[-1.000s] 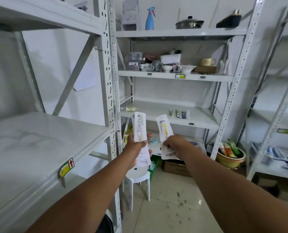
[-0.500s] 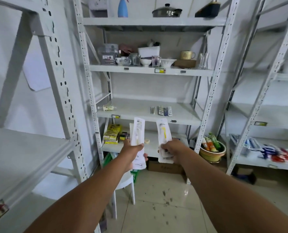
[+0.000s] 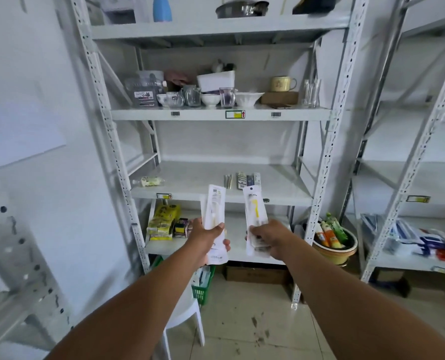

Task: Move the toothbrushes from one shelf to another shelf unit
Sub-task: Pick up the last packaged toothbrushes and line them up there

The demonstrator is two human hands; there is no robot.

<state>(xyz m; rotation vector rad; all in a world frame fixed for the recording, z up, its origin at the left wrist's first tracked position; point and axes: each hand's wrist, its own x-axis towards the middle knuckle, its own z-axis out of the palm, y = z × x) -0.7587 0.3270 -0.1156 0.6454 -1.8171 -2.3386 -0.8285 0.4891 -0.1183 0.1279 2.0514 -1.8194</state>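
Observation:
Both my arms reach forward toward a white metal shelf unit [image 3: 216,194]. My left hand [image 3: 207,236] grips white toothbrush packs [image 3: 213,211], held upright; more than one pack seems stacked there. My right hand [image 3: 268,239] holds another packaged toothbrush [image 3: 254,207] with a yellow brush inside, also upright. Both packs hang in the air in front of the edge of the unit's middle shelf. On that shelf lie a few small packs [image 3: 247,179] and a small bottle [image 3: 150,181] on its side.
Cups, bowls and glasses [image 3: 211,96] crowd the shelf above. The lower shelf carries yellow packets [image 3: 164,222]. A white plastic stool [image 3: 185,313] and a green basket [image 3: 203,287] stand on the floor below my left arm. A bowl of tubes [image 3: 333,242] sits right, beside another shelf unit [image 3: 408,178].
The view has swung right and closer to the middle shelf unit; the left shelf has slid out of sight. Both hands still hold their packs, now nearer the middle shelf.

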